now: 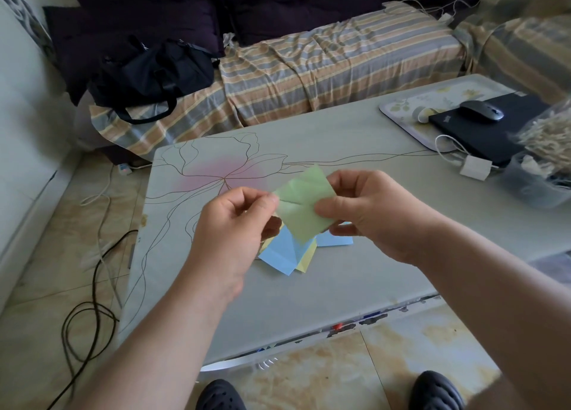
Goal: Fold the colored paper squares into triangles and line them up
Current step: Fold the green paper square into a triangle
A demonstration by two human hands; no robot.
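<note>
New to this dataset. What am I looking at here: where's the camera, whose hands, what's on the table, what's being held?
There is no robot here. A person does the task with bare hands, and the single picture comes from a wide-angle camera worn on their head, looking forward and down. That is why both forearms reach in from the bottom edge.

The left hand and the right hand each pinch one side of a green paper square, held up above the table. The square shows crease lines but is not folded into a triangle yet.

Under it on the table lies a small pile of blue and yellow papers, overlapping, not lined up.

At the table's far right sit a patterned tray, a black laptop with a mouse on top, and a white charger. A striped sofa is behind.
</note>
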